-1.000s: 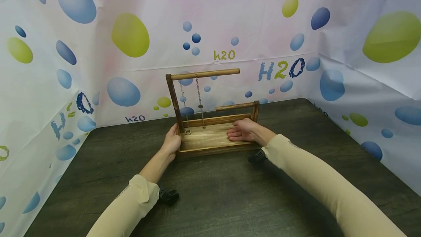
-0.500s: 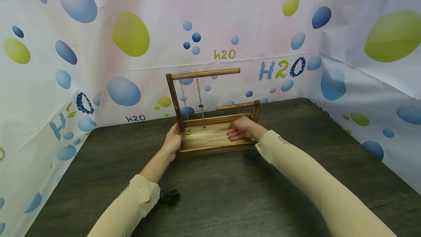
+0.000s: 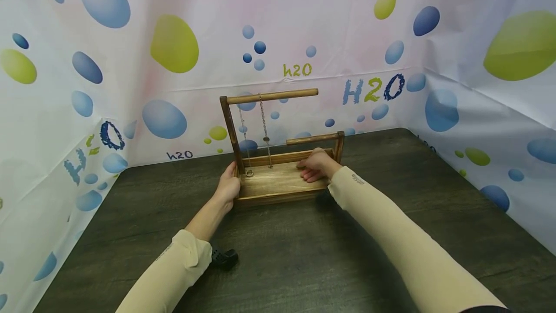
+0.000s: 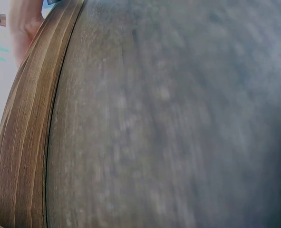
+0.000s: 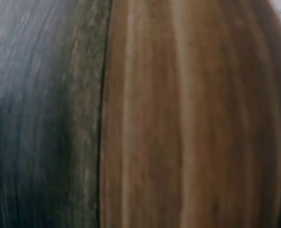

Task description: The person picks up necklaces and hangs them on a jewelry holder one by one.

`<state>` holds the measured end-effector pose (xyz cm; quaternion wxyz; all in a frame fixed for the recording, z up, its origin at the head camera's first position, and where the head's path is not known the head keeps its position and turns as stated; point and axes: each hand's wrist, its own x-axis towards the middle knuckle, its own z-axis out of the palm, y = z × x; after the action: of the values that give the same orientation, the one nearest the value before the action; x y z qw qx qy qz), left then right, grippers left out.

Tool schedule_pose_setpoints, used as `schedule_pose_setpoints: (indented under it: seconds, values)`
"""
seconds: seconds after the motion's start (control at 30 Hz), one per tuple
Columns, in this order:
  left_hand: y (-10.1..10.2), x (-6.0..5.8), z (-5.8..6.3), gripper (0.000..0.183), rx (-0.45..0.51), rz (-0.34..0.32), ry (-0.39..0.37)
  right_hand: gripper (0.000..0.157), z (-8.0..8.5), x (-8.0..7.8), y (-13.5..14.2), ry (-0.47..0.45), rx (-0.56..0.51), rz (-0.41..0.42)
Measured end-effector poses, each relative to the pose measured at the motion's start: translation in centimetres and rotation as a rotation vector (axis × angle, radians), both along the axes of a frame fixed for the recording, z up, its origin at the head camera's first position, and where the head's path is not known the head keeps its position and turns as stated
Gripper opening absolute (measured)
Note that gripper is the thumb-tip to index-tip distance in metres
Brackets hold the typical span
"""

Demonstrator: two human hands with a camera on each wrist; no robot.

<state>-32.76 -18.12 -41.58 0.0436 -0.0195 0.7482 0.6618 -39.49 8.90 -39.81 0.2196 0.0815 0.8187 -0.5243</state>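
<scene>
Pale backdrop cloth [image 3: 278, 23] printed with blue and green drops and "H2O" lettering rises behind a dark, wood-grained tabletop [image 3: 278, 260], on which the wooden tray [image 3: 278, 199] sits near the far edge. At the tray's left end stands a tall post [image 3: 231, 134] carrying a long bar [image 3: 286, 94] that reaches rightward above it; at its right end a shorter post [image 3: 340, 148] bears a low bar [image 3: 310, 139] pointing left. From the long bar a chain [image 3: 263, 120] with a small disc [image 3: 266, 139] hangs over the tray's middle, and a thinner line [image 3: 243, 132] runs down to a metal ring [image 3: 249, 173] inside its left end. Of the two hands, the left hand [image 3: 227, 188] grips the tray's left end, while the right hand [image 3: 316, 165] reaches inside its right part, below the low bar, fingers bent; whether they pinch anything I cannot tell. Cream sleeves [image 3: 391, 226] cover both forearms in front of the tray. Both wrist views show its grained side close up, the right one blurred.
</scene>
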Motion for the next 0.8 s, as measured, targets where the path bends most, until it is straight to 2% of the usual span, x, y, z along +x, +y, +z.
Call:
schedule_pose_setpoints:
  seconds: [0.1,0.23,0.43,0.53,0.6,0.8]
  values:
    - [0.0,-0.1,0.0,0.084,0.005,0.001,0.002,0.029,-0.4,-0.4,-0.4,0.050,0.077,-0.013]
    - [-0.1,-0.1,-0.1,0.083,0.005,0.003,0.000,0.032,-0.8,-0.9,-0.7,0.069,0.130,-0.026]
    - [-0.1,-0.1,-0.3,0.084,0.008,0.000,-0.005,0.031,-1.0,-1.1,-0.7,0.044,0.152,-0.023]
    - [-0.1,0.0,-0.4,0.084,0.010,-0.004,-0.010,0.030,-1.0,-1.0,-0.6,0.038,0.202,-0.002]
    - [0.0,0.0,-0.4,0.084,0.010,-0.010,-0.018,0.031,-0.8,-0.7,-0.5,0.068,0.281,0.040]
    - [-0.2,0.0,-0.1,0.083,0.001,-0.019,-0.018,0.027,0.5,0.6,-0.5,0.311,0.614,0.220]
